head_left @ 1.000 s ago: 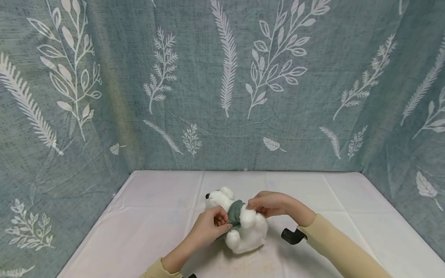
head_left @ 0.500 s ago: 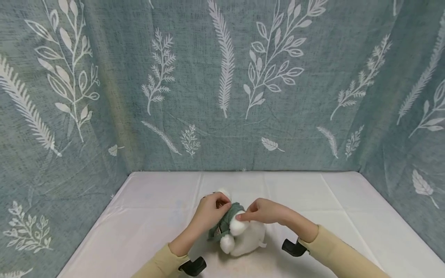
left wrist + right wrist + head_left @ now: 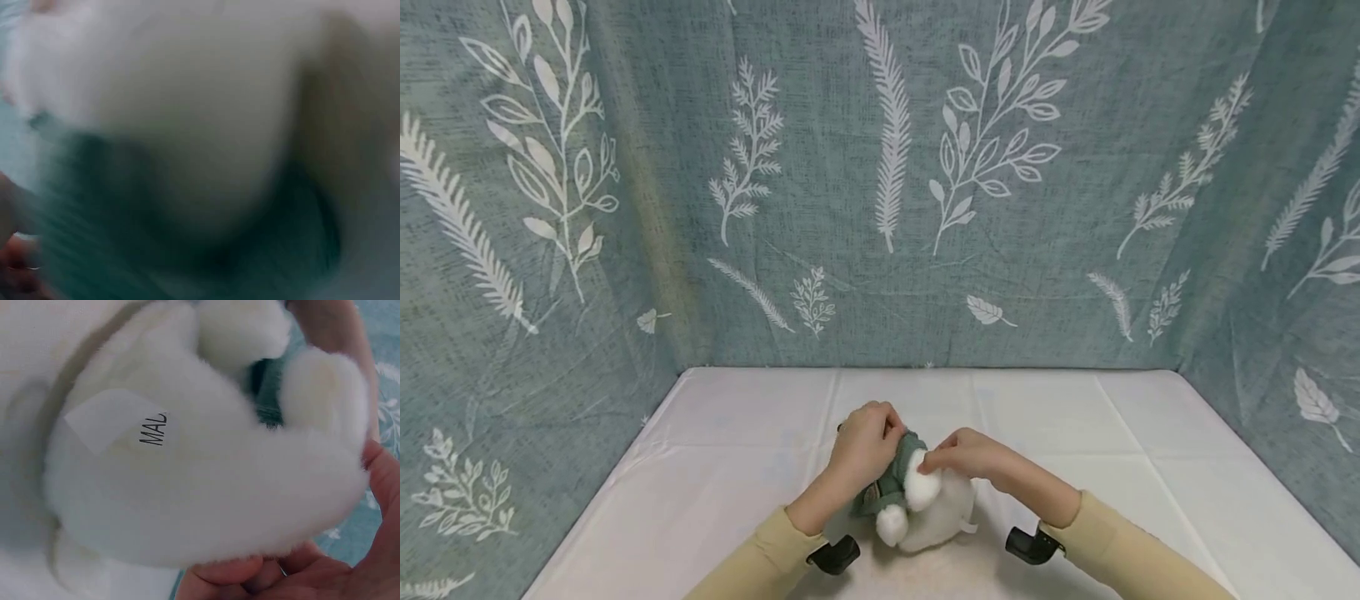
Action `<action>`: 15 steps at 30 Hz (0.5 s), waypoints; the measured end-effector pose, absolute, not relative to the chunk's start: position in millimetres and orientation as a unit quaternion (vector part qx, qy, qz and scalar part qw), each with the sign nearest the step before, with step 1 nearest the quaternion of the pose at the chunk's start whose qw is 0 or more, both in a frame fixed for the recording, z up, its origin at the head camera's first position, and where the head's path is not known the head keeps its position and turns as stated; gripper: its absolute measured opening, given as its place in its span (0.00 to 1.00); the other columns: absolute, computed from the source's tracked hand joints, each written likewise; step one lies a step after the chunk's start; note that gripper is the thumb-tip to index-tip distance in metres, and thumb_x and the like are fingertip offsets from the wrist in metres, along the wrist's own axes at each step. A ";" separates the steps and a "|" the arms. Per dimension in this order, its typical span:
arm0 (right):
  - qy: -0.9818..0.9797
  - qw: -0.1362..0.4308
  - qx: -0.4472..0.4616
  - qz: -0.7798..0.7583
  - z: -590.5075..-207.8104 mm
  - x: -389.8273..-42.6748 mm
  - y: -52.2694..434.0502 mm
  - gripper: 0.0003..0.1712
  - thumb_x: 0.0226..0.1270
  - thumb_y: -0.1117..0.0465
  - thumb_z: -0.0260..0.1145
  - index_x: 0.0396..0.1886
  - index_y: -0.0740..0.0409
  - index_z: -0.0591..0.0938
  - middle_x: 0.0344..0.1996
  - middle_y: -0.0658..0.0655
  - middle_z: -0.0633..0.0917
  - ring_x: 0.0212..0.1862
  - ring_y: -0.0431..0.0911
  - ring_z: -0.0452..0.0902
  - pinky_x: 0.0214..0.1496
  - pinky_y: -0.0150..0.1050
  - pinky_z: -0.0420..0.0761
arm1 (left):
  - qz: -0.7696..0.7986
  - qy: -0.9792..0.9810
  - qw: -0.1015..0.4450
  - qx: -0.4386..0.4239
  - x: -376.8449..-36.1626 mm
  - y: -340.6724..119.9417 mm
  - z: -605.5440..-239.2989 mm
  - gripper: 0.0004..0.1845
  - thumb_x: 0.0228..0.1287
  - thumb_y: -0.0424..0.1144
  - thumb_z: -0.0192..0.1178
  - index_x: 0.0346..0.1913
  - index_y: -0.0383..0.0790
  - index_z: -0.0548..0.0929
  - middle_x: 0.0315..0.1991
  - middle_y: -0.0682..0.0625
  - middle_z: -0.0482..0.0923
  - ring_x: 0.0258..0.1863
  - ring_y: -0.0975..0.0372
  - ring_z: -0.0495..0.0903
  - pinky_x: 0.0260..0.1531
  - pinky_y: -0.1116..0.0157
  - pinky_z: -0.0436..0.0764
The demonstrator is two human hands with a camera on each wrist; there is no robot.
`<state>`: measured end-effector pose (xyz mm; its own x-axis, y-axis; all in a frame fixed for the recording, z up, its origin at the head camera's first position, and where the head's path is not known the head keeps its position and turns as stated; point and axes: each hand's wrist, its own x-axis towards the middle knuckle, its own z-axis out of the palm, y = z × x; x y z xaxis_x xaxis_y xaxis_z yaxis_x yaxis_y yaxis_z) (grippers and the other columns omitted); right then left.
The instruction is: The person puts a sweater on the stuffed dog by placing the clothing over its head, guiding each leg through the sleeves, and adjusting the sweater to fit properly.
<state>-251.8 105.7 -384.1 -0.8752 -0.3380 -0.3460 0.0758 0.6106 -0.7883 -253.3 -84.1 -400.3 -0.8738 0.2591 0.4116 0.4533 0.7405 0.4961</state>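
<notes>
As seen from head view: left hand [image 3: 867, 442] now gripping green sweater [image 3: 895, 479] up over head of plush bear [image 3: 936, 512], near-centre of desk [image 3: 737, 467]; right hand [image 3: 964, 454] pinching paw. Left wrist: blurred. Right wrist: label [image 3: 115, 422] visible, bear cupped.

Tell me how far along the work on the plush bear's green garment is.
Done: little shows as finished. In hand: the left hand grips the green garment bunched at the white plush bear's neck, hiding its head; the right hand holds the bear's body. Left: the garment is still on the bear, which lies on the white tablecloth.
</notes>
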 end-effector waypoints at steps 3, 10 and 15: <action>0.858 0.232 -0.069 -0.453 -384.4 -253.1 109.1 0.12 0.54 0.53 0.66 0.18 0.55 0.83 0.21 0.43 0.77 0.31 0.38 0.70 0.38 0.37 0.74 | -0.197 -0.927 0.266 -0.179 -255.6 -82.4 -406.2 0.09 0.60 0.35 0.64 0.25 0.41 0.77 0.22 0.52 0.70 0.21 0.62 0.71 0.20 0.69 0.72; 0.819 0.246 -0.054 -0.516 -390.8 -260.2 114.7 0.18 0.52 0.55 0.66 0.09 0.49 0.70 0.09 0.44 0.57 0.16 0.38 0.49 0.23 0.31 0.59 | -0.240 -0.918 0.256 -0.184 -245.3 -90.7 -414.2 0.09 0.60 0.37 0.65 0.25 0.44 0.77 0.22 0.55 0.71 0.20 0.67 0.70 0.20 0.73 0.70; 0.779 0.276 -0.044 -0.561 -394.0 -266.8 121.3 0.10 0.55 0.53 0.63 0.19 0.51 0.76 0.16 0.45 0.70 0.21 0.37 0.63 0.28 0.31 0.70 | -0.385 -0.899 0.132 -0.160 -232.8 -100.8 -415.9 0.06 0.62 0.39 0.63 0.28 0.45 0.79 0.21 0.58 0.74 0.19 0.70 0.69 0.20 0.72 0.70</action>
